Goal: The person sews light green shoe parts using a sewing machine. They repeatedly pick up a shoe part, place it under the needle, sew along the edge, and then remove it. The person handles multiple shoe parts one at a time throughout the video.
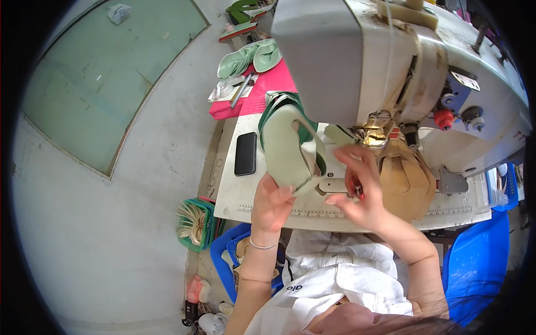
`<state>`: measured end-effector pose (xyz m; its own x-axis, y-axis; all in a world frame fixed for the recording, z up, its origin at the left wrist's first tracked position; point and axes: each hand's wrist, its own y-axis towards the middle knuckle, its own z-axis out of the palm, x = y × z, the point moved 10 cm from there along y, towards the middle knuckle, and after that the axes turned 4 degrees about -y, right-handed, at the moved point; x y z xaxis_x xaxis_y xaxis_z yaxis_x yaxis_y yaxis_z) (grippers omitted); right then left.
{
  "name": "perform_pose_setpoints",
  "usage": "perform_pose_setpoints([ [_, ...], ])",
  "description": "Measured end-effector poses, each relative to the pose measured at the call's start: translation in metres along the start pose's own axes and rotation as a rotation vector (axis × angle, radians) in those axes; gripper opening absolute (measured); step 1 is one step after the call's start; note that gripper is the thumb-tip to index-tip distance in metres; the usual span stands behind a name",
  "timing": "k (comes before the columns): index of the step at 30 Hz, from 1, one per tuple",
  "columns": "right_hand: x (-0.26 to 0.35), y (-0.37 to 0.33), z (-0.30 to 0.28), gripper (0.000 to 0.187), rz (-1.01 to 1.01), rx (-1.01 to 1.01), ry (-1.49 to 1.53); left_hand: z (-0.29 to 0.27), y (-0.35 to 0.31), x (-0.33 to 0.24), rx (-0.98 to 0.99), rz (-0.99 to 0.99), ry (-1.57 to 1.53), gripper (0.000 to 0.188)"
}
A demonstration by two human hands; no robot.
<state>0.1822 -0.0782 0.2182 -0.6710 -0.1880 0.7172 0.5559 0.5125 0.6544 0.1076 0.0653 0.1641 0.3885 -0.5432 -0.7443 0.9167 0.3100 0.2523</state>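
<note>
My left hand [273, 202] grips the lower end of a pale green shoe-upper piece [281, 146], thumb on top. The piece is a curved shape with a strap-like loop on its right side, and it is held up over the sewing machine's table. My right hand [362, 187] is just right of it, below the needle area, with thumb and forefinger apart. A small red and dark tool [358, 192] lies in its palm under curled fingers; its kind is mostly hidden. Behind the green piece sits a stack of darker green pieces [305, 129].
The sewing machine head [318, 61] rises close above my right hand. Brown shoe pieces [403, 187] lie under its arm. A black phone [245, 154] rests at the table's left. Farther back are a pink cloth [273, 84] and mint pieces [237, 60]. A blue basket [222, 245] stands below.
</note>
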Motion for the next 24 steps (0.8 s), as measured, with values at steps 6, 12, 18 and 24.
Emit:
perform_pose_setpoints([
  [6,-0.003,0.0,0.022,0.012,0.018,0.325,0.145,-0.009,-0.011,0.028,-0.002,-0.069,-0.028,0.063],
  [12,-0.005,-0.017,0.024,0.013,0.02,0.274,0.12,-0.02,-0.018,0.051,-0.092,-0.136,0.019,0.062],
  [18,-0.02,-0.021,0.026,0.013,0.238,0.32,0.15,-0.025,-0.023,0.055,-0.059,-0.129,-0.067,0.058],
  [24,-0.023,-0.031,0.029,0.011,0.212,0.309,0.208,-0.032,-0.027,0.062,-0.216,-0.191,-0.27,0.047],
])
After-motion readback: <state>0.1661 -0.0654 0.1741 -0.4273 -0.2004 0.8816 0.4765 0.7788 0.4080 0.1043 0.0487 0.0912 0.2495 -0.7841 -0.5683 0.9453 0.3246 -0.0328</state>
